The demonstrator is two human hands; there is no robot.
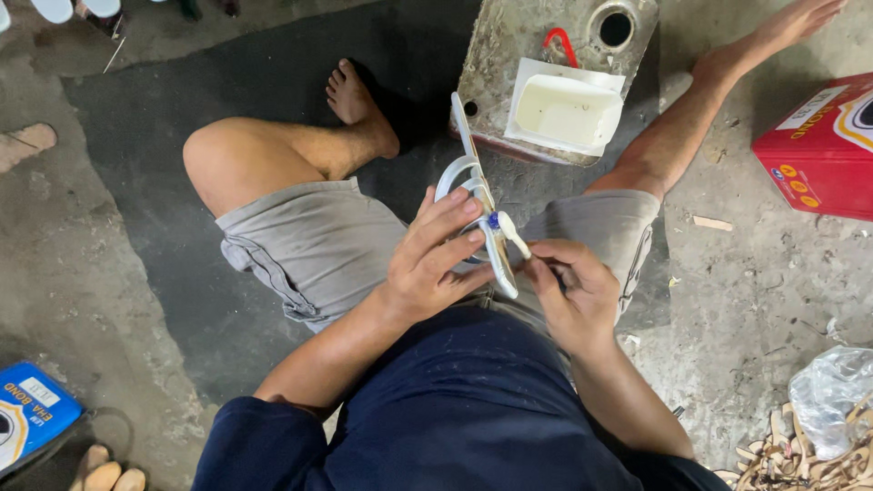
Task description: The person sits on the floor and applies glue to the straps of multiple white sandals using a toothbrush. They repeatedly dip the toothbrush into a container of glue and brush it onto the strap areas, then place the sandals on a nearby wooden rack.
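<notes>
My left hand (pixel 429 259) grips a white flip-flop sandal (pixel 476 186) held on edge over my lap, fingers wrapped around its strap and sole. My right hand (pixel 571 289) pinches a small white brush-like applicator (pixel 511 231) whose tip touches the sandal's sole near a blue spot. I sit on the floor in grey shorts and a dark blue shirt, one knee bent to the left, the other leg stretched to the upper right.
A dirty metal can (pixel 509 55) lies ahead with a white tray of pale glue (pixel 566 113) on it and a red hook. A red box (pixel 823 145) stands at right, a blue box (pixel 32 409) at lower left, a plastic bag (pixel 832 391) and sandal straps at lower right.
</notes>
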